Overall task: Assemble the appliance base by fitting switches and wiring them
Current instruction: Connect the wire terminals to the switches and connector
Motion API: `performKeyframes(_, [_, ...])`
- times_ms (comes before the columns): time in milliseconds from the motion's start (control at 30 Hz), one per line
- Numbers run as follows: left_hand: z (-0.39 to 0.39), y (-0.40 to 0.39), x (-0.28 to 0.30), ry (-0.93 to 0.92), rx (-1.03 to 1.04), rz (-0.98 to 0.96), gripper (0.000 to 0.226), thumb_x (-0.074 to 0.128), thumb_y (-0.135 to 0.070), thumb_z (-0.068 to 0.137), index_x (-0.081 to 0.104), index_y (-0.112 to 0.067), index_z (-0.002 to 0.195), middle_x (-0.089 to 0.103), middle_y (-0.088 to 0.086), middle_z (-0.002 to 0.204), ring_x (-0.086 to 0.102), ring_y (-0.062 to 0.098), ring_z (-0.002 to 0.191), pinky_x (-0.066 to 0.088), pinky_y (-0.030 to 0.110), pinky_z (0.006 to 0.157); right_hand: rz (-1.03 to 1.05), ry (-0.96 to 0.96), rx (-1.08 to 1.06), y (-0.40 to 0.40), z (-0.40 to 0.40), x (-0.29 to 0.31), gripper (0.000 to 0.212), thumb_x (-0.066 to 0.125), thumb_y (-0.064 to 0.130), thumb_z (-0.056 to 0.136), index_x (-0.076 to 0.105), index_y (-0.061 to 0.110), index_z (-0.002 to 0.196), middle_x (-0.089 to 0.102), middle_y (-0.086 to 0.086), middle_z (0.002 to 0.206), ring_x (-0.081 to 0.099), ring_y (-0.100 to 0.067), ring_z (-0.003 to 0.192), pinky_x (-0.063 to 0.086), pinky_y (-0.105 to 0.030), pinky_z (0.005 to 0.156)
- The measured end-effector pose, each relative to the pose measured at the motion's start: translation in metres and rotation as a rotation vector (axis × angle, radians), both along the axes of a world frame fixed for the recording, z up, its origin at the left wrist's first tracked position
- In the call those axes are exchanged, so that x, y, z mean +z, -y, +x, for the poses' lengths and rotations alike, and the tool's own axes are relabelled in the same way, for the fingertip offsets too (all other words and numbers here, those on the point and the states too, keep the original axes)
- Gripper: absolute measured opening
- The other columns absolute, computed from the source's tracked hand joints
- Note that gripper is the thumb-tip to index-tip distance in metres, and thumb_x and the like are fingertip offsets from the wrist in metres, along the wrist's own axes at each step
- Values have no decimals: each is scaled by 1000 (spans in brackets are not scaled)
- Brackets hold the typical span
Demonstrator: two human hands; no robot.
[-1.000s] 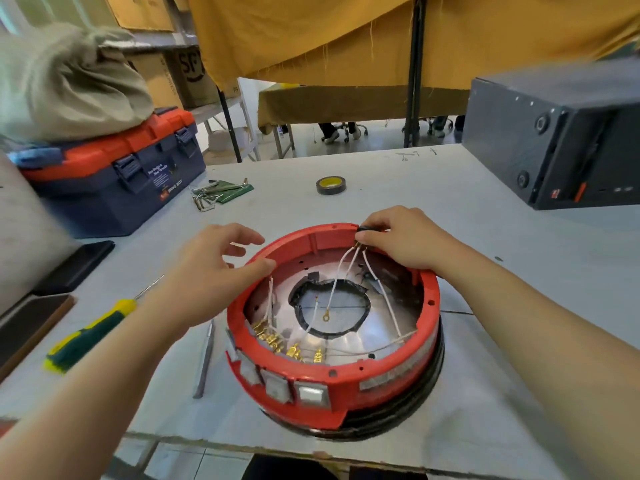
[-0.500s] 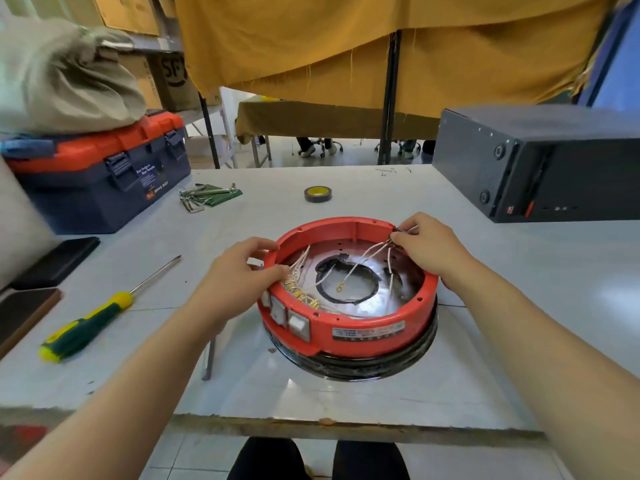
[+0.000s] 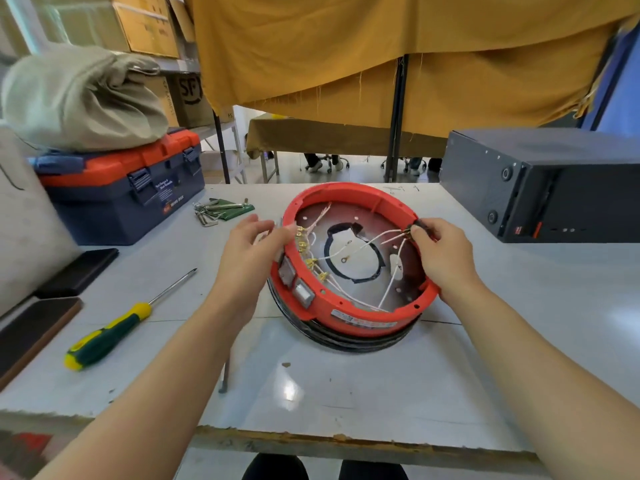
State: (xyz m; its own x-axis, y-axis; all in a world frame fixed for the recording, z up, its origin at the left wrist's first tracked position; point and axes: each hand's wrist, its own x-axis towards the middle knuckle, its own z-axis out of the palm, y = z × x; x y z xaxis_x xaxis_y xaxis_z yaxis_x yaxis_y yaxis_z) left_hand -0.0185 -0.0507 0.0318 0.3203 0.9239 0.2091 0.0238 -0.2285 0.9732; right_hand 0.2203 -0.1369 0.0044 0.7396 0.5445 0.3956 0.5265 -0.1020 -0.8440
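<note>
The round red appliance base (image 3: 349, 199) is tilted up toward me on its near edge, with a black ring under it. Inside lie white wires (image 3: 367, 244) and brass terminals (image 3: 304, 245) behind two white rocker switches (image 3: 294, 282) set in the left wall. My left hand (image 3: 247, 249) touches the left rim near the terminals, fingers loosely spread. My right hand (image 3: 441, 254) grips the right rim and pinches a small black part with wire ends at the top of that rim.
A green-yellow screwdriver (image 3: 114, 332) lies at the left, a thin metal tool (image 3: 225, 375) under my left forearm. Hex keys (image 3: 214, 211) and a blue-orange toolbox (image 3: 124, 192) stand behind. A black box (image 3: 540, 181) sits at the right. The table edge (image 3: 311, 441) is near.
The base has been turned clockwise and tipped up off the table at its far side. The switches have moved from the front to the left wall. My right hand kept its pinch.
</note>
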Motion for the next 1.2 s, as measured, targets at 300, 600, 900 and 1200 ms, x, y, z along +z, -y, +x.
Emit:
performKeyframes(300, [13, 10, 23, 120, -179, 110, 82, 85, -18, 65, 40, -48, 125, 58, -26, 103, 67, 0, 86, 57, 23, 66, 278, -152, -34, -2, -3, -5, 12, 50, 21, 95, 56, 25, 105, 58, 17, 90, 55, -6, 85, 38, -4, 67])
performKeyframes(600, [21, 26, 65, -434, -222, 962, 102, 80, -42, 65, 18, -30, 145, 28, -21, 122, 32, -14, 105, 34, -3, 83, 168, -582, 226, 15, -7, 12, 30, 36, 31, 99, 62, 20, 92, 63, 1, 105, 56, -20, 108, 42, -37, 94])
performKeyframes(900, [29, 44, 39, -764, -267, 1420, 85, 69, -49, 75, 26, -26, 146, 41, -5, 142, 28, 11, 126, 12, 25, 104, 68, -535, 303, 42, -27, 38, 41, 37, 65, 90, 56, 32, 102, 64, 6, 101, 59, -10, 95, 47, -30, 75])
performKeyframes(1200, [17, 49, 1, -861, -196, 1495, 97, 69, -55, 69, 17, -30, 148, 26, -4, 153, 10, 21, 143, -7, 41, 115, 214, -690, 181, 44, -43, 19, 19, 41, 0, 85, 44, 16, 75, 47, 5, 64, 48, -5, 51, 33, -10, 34])
